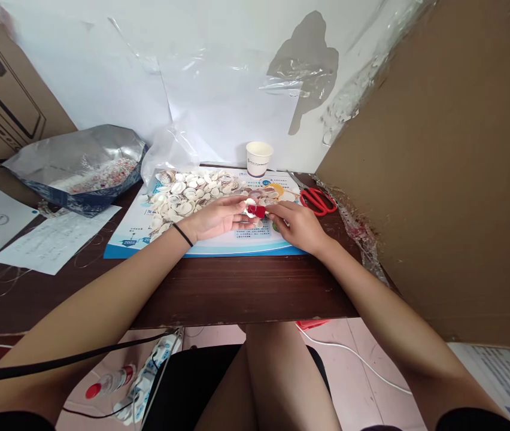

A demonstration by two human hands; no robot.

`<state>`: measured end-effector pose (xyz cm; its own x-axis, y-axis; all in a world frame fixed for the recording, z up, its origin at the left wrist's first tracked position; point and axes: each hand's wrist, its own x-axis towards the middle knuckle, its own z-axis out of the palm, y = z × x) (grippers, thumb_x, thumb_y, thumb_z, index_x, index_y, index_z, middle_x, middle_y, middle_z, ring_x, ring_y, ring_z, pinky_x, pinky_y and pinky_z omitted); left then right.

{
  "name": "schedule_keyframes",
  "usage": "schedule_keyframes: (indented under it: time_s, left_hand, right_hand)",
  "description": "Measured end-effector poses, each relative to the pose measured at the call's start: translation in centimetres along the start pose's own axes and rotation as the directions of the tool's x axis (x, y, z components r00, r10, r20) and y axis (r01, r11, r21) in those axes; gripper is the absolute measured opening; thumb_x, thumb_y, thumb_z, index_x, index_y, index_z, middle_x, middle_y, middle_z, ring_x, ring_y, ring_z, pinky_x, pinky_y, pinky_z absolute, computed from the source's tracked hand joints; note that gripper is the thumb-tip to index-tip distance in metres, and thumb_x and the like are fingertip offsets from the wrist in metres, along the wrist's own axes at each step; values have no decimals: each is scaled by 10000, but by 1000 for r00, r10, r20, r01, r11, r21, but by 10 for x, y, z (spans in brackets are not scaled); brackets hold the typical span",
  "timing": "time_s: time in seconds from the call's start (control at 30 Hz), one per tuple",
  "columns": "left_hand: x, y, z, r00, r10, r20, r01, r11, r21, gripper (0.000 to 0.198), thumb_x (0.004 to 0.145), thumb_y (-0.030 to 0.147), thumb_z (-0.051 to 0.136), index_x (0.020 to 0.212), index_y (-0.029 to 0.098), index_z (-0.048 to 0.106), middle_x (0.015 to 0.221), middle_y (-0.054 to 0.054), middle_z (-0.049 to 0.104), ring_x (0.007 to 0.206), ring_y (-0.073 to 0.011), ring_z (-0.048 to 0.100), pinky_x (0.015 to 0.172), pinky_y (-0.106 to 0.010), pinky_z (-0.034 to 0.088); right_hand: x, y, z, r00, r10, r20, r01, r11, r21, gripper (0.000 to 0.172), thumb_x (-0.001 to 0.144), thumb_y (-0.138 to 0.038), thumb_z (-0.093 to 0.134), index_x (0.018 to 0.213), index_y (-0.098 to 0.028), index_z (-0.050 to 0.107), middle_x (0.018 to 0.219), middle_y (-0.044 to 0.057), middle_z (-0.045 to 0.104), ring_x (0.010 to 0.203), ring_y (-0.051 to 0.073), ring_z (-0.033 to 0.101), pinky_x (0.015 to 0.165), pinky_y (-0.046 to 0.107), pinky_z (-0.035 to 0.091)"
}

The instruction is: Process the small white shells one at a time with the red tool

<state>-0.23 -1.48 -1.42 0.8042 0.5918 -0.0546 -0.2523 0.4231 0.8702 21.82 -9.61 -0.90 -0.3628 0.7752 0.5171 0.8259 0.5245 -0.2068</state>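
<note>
I've got my left forearm (111,287) and right forearm (372,305) reaching forward and angling inward from the lower corners. My left hand (216,218) and right hand (293,226) come together low in front of me, with their fingertips (269,210) close at centre, slightly curled.

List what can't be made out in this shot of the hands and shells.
Head view:
The red item: partly covered by the left hand and right hand, so its kind is unclear.
Shells beneath the left hand: hidden by it.
Writing on the note: too small to read.
Bits in the foil bag: too small to identify.
</note>
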Motion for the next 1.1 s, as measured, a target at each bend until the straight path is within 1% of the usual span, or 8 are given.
schedule_keyframes:
  time_s: [0.07, 0.17, 0.4, 0.57, 0.7, 0.8, 0.9, 1.1]
  left_hand:
    - [0, 0, 1, 1000, -4, -22, 4, 1000, 9, 256, 817, 204, 722, 1071, 180, 709, 1064, -88, 727, 952, -225, 697, 1000, -464, 481]
    - [-1, 0, 3, 1000, -4, -20, 5, 998, 58, 261, 829, 190, 707, 1089, 172, 708, 1116, -106, 702, 974, -209, 685, 1013, -459, 473]
    - [-2, -3, 6, 999, 50, 0, -50, 988, 145, 263, 844, 214, 695, 1103, 170, 705, 1193, -112, 661, 1029, -208, 649, 997, -456, 488]
    - [-2, -4, 7, 998, 58, -8, -55, 977, 204, 311, 843, 260, 701, 1147, 189, 694, 1262, -114, 631, 1012, -200, 655, 984, -443, 499]
    - [-3, -4, 8, 998, 68, -18, -62, 975, 213, 345, 812, 308, 736, 1139, 205, 703, 1315, -114, 600, 1039, -219, 648, 972, -447, 507]
    - [-3, -4, 7, 998, 66, -8, -63, 979, 192, 348, 802, 303, 746, 1138, 220, 707, 1288, -107, 620, 1070, -231, 631, 968, -451, 505]
    - [-2, -3, 5, 997, 81, 5, -81, 989, 126, 303, 826, 286, 720, 1124, 232, 710, 1224, -98, 661, 1085, -227, 622, 962, -438, 502]
    - [-3, 0, 2, 1000, 24, 11, -25, 997, 79, 328, 822, 248, 717, 1148, 221, 698, 1063, -89, 717, 946, -203, 676, 944, -406, 488]
  right_hand:
    - [0, 0, 0, 1000, -22, -2, 22, 1000, -19, 266, 959, -229, 460, 1111, -194, 676, 976, 95, 709, 873, 212, 649, 706, 292, 481]
    - [0, -1, 1, 999, -43, -15, 43, 999, 11, 267, 972, -260, 450, 1092, -192, 678, 955, 89, 709, 868, 205, 646, 711, 291, 483]
    - [0, -7, 6, 998, -6, -66, 13, 994, 108, 298, 996, -355, 417, 963, -194, 666, 889, 76, 704, 794, 187, 632, 712, 291, 475]
    - [0, -9, 3, 999, 7, -51, 2, 987, 159, 303, 998, -374, 419, 995, -189, 660, 927, 80, 715, 796, 181, 644, 699, 282, 476]
    - [0, -11, 3, 996, 6, -91, 11, 981, 192, 307, 997, -383, 427, 1001, -191, 667, 932, 78, 726, 824, 184, 665, 725, 284, 494]
    - [0, -12, 3, 993, 17, -116, 9, 976, 219, 326, 1000, -403, 418, 1005, -199, 672, 946, 75, 731, 857, 186, 675, 756, 288, 506]
    - [1, -13, 4, 994, 39, -106, -15, 975, 222, 325, 999, -407, 422, 1017, -201, 673, 939, 69, 735, 850, 184, 679, 752, 282, 504]
    - [1, -12, 4, 990, 92, -105, -72, 981, 182, 297, 997, -347, 421, 1079, -200, 665, 947, 69, 748, 838, 194, 690, 733, 283, 504]
